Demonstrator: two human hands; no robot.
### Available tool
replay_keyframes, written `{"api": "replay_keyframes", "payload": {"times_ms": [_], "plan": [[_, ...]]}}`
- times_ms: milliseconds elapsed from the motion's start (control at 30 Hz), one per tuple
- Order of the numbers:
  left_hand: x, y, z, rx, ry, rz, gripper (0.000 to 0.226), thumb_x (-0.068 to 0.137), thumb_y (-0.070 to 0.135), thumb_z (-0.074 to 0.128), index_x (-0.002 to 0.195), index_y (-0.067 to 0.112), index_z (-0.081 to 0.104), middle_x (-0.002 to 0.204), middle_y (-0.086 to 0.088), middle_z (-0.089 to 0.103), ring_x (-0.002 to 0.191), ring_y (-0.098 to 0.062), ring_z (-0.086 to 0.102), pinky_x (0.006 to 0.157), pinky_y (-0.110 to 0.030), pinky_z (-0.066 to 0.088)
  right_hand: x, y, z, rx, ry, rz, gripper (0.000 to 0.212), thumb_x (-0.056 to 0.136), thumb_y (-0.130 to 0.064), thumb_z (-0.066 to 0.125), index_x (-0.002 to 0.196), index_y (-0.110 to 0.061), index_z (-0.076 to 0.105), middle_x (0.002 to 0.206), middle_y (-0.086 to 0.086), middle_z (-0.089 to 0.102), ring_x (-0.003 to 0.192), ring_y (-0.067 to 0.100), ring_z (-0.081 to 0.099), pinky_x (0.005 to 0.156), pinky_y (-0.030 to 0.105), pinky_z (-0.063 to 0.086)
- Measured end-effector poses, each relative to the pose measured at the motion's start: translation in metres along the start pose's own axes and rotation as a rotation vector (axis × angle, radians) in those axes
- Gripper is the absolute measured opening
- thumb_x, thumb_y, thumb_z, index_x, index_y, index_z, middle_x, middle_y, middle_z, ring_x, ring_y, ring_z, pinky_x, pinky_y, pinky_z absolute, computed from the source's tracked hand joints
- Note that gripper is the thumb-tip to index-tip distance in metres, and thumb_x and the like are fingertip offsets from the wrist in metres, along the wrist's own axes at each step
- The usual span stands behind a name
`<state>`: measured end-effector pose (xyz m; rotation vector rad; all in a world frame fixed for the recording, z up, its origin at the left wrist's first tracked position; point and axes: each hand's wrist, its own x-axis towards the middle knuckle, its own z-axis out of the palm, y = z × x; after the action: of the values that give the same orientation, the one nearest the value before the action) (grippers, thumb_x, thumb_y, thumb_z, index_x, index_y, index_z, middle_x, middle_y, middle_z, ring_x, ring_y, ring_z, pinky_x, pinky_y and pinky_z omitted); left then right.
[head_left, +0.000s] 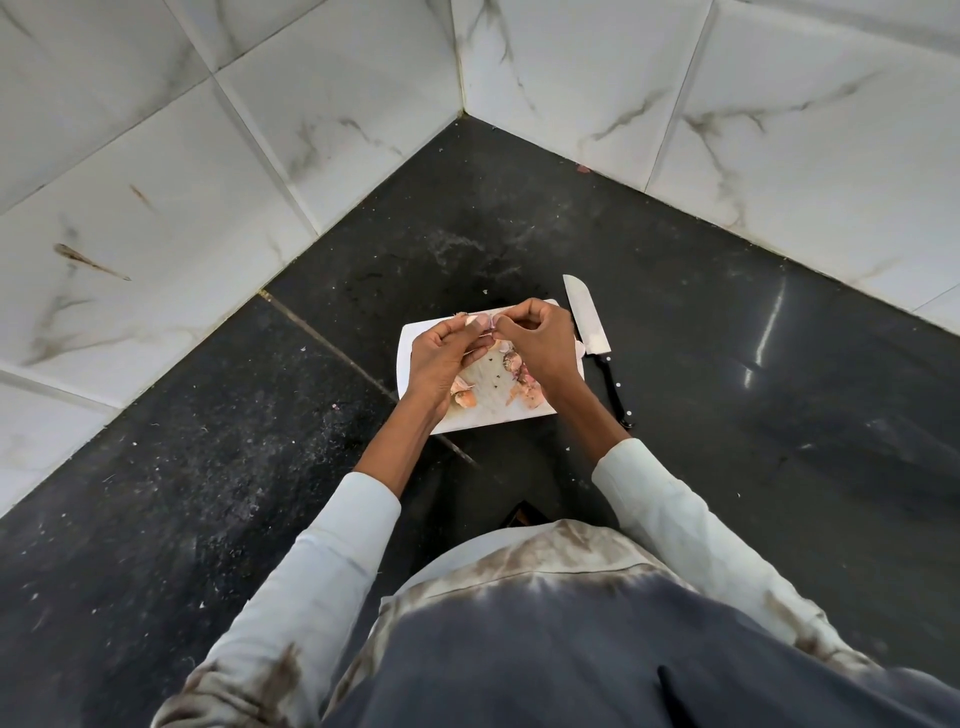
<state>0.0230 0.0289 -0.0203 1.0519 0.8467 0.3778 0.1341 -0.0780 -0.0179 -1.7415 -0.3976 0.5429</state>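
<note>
The left hand (441, 353) has its fingers curled and pinches a small pale garlic clove (477, 322) at its fingertips, palm turned up toward the camera. The right hand (540, 338) meets it from the right, with thumb and forefinger pinched on the same clove and the other fingers bent in behind. How much skin remains on the clove cannot be told at this size. Both hands are held just above the far half of a white cutting board (413, 338), so the clove sits over the board's far edge, between the two sets of fingertips. Beneath the hands, loose pinkish peels (464, 395) and a few more cloves lie scattered on the board, mostly on its near and right parts. Just right of the board a knife (589, 325) lies flat on the dark desk (727, 374), with its blade pointing far and its black handle near. The desk is speckled with crumbs and bits of skin and runs into a corner of white marbled wall tiles (208, 156). Pale sleeves (337, 545) cover both forearms in the near part of the view.
</note>
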Motion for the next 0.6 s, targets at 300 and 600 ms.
{"api": "replay_keyframes", "payload": {"times_ms": [300, 600], "plan": [[0.0017, 0.0032, -0.0047, -0.041, -0.025, -0.005, 0.033, 0.101, 0.028, 0.071, 0.120, 0.001, 0.077, 0.103, -0.006, 0.083, 0.095, -0.012, 0.079, 0.089, -0.026, 0.062, 0.0005, -0.0008, -0.0020, 0.128, -0.026, 0.058, 0.006, 0.094, -0.016, 0.074, 0.093, -0.012, 0.070, 0.089, 0.001, 0.079, 0.087, 0.016, 0.080, 0.084, 0.030, 0.065], [0.0031, 0.0005, -0.0040, -0.008, 0.023, 0.005, 0.032, 0.105, 0.024, 0.065, 0.128, 0.003, 0.071, 0.101, -0.007, 0.082, 0.090, -0.014, 0.080, 0.087, -0.028, 0.063, 0.0028, 0.0026, -0.0082, 0.162, -0.077, 0.012, 0.010, 0.097, -0.010, 0.071, 0.106, -0.014, 0.068, 0.102, 0.005, 0.076, 0.097, 0.024, 0.078, 0.087, 0.036, 0.066]]}}
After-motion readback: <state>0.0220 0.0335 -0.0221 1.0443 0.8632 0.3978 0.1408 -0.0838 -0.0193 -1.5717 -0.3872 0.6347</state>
